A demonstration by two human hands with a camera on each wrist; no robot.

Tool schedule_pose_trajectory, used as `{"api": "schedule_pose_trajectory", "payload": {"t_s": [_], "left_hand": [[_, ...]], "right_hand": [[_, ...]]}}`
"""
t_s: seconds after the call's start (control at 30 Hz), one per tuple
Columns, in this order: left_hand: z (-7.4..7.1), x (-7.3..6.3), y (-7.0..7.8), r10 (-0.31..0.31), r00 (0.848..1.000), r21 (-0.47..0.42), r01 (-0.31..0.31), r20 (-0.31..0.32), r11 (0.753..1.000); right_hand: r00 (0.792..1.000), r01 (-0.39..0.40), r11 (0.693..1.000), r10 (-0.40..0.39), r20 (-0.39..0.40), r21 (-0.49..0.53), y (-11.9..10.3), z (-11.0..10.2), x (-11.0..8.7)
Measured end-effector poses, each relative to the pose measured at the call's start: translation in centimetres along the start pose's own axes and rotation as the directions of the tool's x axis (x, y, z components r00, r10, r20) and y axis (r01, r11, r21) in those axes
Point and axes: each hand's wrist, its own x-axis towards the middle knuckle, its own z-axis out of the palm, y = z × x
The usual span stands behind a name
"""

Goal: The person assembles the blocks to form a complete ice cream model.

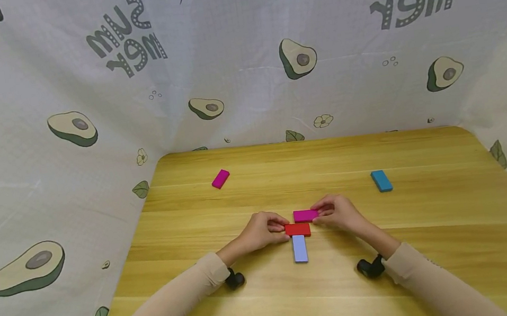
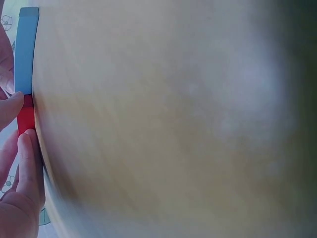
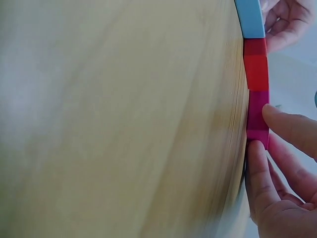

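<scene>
Wood-grain table [image 1: 311,305], carrying five flat rectangular blocks. Item: red block [image 1: 298,231], mid-table, lying parallel to the far edge; left hand [image 1: 263,230], thumb and fingertips pinched on its left end. Item: magenta block [image 1: 304,216], adjoining the red block's far side, offset toward the right edge; right hand [image 1: 340,215], thumb and fingertips pinched on its right end. Item: periwinkle block [image 1: 299,249], running from the red block's near side toward the near edge, unheld. Item: second magenta block [image 1: 220,179], toward the far-left corner. Item: blue block [image 1: 381,180], toward the far-right corner. Step in hand, as judged: aligning red and magenta. Next move probably calls for slight nudges, then a clean release.
</scene>
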Motion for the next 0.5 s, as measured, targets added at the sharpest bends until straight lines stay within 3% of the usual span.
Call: {"api": "schedule_pose_trajectory", "payload": {"t_s": [0.2, 0.5], "left_hand": [[-0.05, 0.12, -0.08, 0.021, 1.0, 0.022, -0.021, -0.005, 1.0], [-0.09, 0.05, -0.18, 0.011, 1.0, -0.024, -0.011, -0.004, 1.0]], "right_hand": [[1.0, 0.014, 1.0, -0.015, 0.016, 0.018, -0.22, 0.12, 0.03], [0.998, 0.046, 0.999, -0.046, 0.033, 0.015, 0.03, 0.37, 0.12]]}}
